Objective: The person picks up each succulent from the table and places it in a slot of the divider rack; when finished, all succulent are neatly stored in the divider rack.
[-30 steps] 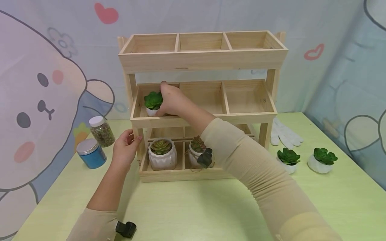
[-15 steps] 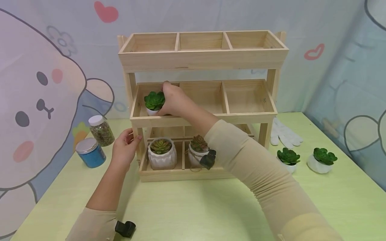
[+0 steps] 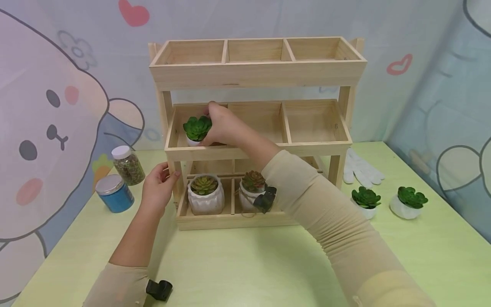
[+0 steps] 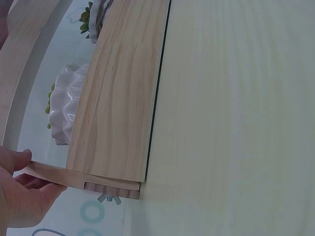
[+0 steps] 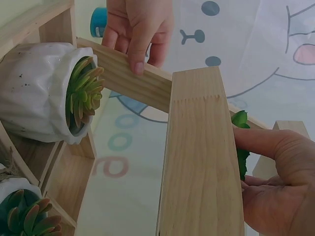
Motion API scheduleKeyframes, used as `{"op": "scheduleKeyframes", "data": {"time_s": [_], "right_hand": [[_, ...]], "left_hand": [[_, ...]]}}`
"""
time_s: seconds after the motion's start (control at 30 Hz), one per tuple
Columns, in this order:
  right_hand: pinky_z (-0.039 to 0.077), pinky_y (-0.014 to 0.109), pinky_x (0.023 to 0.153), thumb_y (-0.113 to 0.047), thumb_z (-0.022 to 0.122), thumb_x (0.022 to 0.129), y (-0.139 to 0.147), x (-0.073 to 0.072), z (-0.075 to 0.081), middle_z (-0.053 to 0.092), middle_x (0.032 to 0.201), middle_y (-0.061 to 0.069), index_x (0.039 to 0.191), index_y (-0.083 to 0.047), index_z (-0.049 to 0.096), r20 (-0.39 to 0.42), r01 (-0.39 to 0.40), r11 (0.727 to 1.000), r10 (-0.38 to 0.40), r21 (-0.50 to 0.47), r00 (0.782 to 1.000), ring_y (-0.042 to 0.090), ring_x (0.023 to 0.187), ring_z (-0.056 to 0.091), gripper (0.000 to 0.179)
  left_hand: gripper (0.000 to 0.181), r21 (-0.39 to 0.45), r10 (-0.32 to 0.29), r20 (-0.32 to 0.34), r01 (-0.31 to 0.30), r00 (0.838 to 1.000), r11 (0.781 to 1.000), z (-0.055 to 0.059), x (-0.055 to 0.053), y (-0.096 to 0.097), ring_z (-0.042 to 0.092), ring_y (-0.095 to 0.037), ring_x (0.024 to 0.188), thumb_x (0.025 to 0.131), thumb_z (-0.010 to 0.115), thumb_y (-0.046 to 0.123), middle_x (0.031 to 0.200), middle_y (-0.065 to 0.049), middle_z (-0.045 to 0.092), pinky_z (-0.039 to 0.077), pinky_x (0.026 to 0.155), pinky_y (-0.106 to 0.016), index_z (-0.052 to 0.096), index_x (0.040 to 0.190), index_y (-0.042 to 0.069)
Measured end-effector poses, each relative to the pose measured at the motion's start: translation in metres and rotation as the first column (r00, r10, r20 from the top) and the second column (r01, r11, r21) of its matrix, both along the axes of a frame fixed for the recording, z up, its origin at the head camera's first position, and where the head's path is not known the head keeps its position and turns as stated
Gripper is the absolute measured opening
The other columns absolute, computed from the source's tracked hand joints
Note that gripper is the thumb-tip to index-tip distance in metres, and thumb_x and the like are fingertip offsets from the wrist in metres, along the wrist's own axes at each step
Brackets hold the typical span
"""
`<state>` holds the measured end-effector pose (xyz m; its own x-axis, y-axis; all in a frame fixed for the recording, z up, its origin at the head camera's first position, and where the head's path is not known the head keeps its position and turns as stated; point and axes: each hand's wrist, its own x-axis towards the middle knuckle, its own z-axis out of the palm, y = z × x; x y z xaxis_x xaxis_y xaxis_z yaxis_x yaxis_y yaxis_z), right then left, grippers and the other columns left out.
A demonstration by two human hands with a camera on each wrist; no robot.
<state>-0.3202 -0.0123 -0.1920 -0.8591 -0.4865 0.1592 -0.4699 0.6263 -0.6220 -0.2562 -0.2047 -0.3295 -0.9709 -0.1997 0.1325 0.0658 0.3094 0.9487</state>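
Observation:
My right hand (image 3: 226,125) grips a small green succulent (image 3: 197,128) in a white pot, inside the left compartment of the wooden shelf's (image 3: 257,76) middle tier. In the right wrist view the tier's front board hides most of that plant, and its leaves show beside my thumb. Lower down, my left hand (image 3: 158,187) holds the shelf's left upright (image 4: 54,173), thumb on one side and fingers on the other. Two succulents in white pots stand in the bottom tier: a yellow-green one (image 3: 205,194) at left and a reddish one (image 3: 252,187) beside it, partly behind my right wrist's camera.
Left of the shelf stand a lidded jar of brownish bits (image 3: 129,166) and a blue jar (image 3: 116,194). On the table's right side are two more green succulents in white pots, one nearer (image 3: 366,200) and one farther right (image 3: 408,202), with white gloves (image 3: 360,168) behind them.
My right hand and the succulent have shifted slightly to the right within the compartment. My left hand stays on the upright. The head view has tilted a little.

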Motion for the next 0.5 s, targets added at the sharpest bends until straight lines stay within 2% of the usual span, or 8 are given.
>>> {"op": "scheduleKeyframes", "data": {"time_s": [0.13, 0.27, 0.5], "right_hand": [[0.043, 0.025, 0.094, -0.01, 0.086, 0.065, 0.004, 0.001, 0.001, 0.049, 0.132, 0.011, 0.131, -0.001, 0.039, 0.02, -0.007, 0.999, 0.008, -0.043, 1.0, 0.02, 0.119, 0.048, 0.081], [0.042, 0.023, 0.094, -0.008, 0.085, 0.068, 0.009, 0.004, -0.001, 0.049, 0.131, 0.008, 0.133, -0.001, 0.038, 0.034, -0.011, 0.994, 0.014, -0.11, 0.999, 0.019, 0.118, 0.048, 0.081], [0.042, 0.02, 0.094, -0.01, 0.084, 0.069, 0.026, 0.013, -0.008, 0.053, 0.127, 0.009, 0.129, -0.001, 0.041, 0.017, -0.034, 0.96, 0.04, -0.278, 0.999, 0.018, 0.116, 0.05, 0.075]], "left_hand": [[0.045, 0.001, 0.0, -0.001, 0.0, 1.0, 1.0, 0.0, -0.001, 0.001, 0.045, -0.032, 0.124, 0.096, 0.054, 0.014, 0.136, -0.019, 0.047, 0.038, 0.101, -0.046, 0.041, 0.138, 0.002], [0.046, -0.006, 0.002, 0.003, -0.002, 1.0, 1.0, 0.001, -0.001, 0.001, 0.045, -0.032, 0.124, 0.096, 0.054, 0.015, 0.136, -0.019, 0.046, 0.038, 0.101, -0.047, 0.041, 0.138, 0.003], [0.046, -0.008, 0.001, 0.005, -0.001, 1.0, 1.0, 0.0, -0.002, 0.0, 0.044, -0.033, 0.125, 0.097, 0.053, 0.016, 0.137, -0.019, 0.045, 0.037, 0.101, -0.047, 0.041, 0.139, 0.003]]}}
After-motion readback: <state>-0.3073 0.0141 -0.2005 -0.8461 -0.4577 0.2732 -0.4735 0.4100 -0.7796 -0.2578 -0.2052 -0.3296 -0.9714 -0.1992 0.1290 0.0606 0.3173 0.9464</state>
